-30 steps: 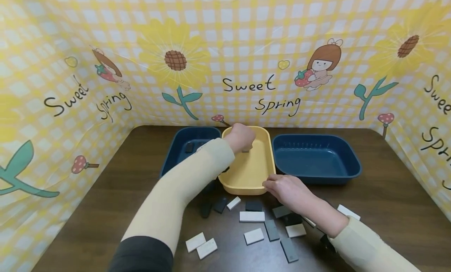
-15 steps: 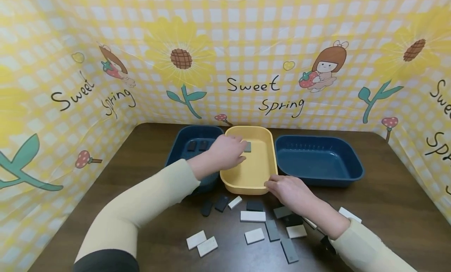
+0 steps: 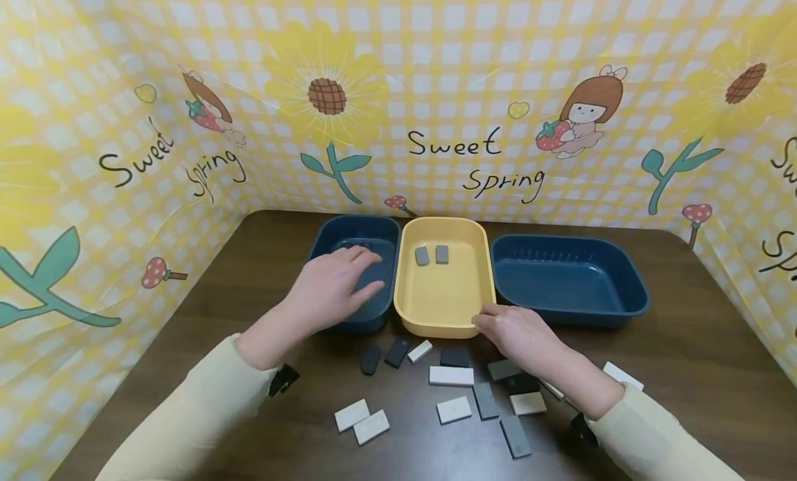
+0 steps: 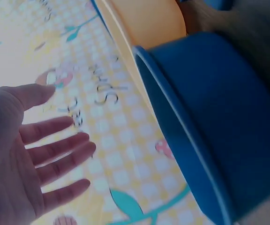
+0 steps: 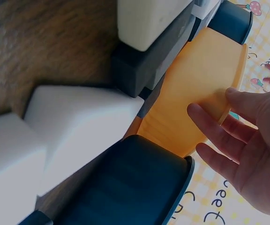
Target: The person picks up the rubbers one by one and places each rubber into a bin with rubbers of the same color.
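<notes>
My left hand (image 3: pixel 330 287) hovers over the left blue bin (image 3: pixel 387 266), fingers spread and thumb apart, holding nothing. Dark blocks in that bin are mostly hidden behind the hand. Beside it stands the yellow bin (image 3: pixel 445 301), with two grey blocks lying in it, one grey block (image 3: pixel 422 256) slightly tilted and another grey block (image 3: pixel 442 254) straighter. At the yellow bin's front right corner, my right hand (image 3: pixel 519 336) holds the rim. In the right wrist view its thumb is at the rim and a finger (image 5: pixel 214 129) lies along the bin's outer wall.
A wider blue bin (image 3: pixel 563 284) stands on the right. In front of the bins, several white blocks (image 3: pixel 451 376), grey blocks (image 3: pixel 515 437) and black blocks (image 3: pixel 397 353) are scattered on the brown table (image 3: pixel 218 294). Patterned cloth (image 3: pixel 436 86) hangs around the back and sides.
My left hand has drawn back from the yellow bin to the left, over the left blue bin, uncovering two grey blocks. The right hand stays at the yellow bin's corner.
</notes>
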`<state>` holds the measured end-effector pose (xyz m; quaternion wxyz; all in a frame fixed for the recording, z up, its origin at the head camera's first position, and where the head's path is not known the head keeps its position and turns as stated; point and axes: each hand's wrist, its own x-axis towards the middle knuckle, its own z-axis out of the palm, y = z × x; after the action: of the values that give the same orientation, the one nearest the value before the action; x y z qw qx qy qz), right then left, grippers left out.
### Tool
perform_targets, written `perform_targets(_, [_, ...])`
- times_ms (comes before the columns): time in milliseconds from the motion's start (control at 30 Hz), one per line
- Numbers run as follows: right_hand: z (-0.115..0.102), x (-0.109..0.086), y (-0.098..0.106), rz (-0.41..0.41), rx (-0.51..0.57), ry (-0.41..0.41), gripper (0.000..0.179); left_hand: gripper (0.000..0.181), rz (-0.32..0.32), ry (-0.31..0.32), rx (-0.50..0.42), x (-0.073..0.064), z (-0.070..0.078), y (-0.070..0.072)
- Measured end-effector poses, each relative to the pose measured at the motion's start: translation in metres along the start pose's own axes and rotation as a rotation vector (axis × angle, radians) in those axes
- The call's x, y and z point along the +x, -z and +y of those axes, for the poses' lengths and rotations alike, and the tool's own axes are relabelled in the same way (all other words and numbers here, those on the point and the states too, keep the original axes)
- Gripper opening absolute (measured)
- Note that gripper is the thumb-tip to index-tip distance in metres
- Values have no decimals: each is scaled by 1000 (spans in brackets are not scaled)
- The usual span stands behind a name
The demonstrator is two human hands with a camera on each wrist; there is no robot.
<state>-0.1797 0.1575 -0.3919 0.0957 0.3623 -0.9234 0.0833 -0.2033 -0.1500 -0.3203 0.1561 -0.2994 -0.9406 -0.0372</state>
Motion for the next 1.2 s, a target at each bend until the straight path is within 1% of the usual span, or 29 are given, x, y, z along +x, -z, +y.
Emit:
perform_targets(33, [0,0,0,3,-3,3,8,41,18,-3,-19,-5,-3,0])
perform_targets(100, [1,0,1,10,-10,12,8,39,37,-35,-51,-15,-7,-1])
perform_targets(200, [1,0,1,27,-17,28,10,38,48,-139,-88,-29,-8,-6])
perform_targets(267, [1,0,1,37,-16,38,12,36,51,-216,-105,-37,-5,-12])
perform_targets(333, [1,0,0,43,-11,43,12,34,58,-274,-114,-45,-1,-18])
perform_targets(433, [0,-1,0,45,-4,47,11,32,64,-328,-120,-56,8,-27])
perform_targets(533, [0,-1,0,40,-4,43,11,32,37,-360,-112,-64,14,-35])
perform_targets(600, [0,-1,0,38,-6,39,11,33,4,-355,-103,-69,17,-39])
perform_targets(667, [0,-1,0,40,-11,38,11,34,-41,-331,-99,-74,17,-43])
perform_targets(733, [1,-1,0,44,-11,39,11,37,-107,-291,-109,-78,17,-47])
perform_targets(867, [1,-1,0,47,-3,41,11,46,-264,-209,-155,-85,17,-52])
perform_targets(933, [1,-1,0,46,2,39,11,50,-319,-182,-166,-87,18,-54])
perform_targets(1000, [1,-1,0,45,0,37,11,52,-341,-166,-165,-90,18,-56])
perform_targets(1200, [2,-2,-1,39,-5,33,10,54,-362,-149,-148,-93,16,-60])
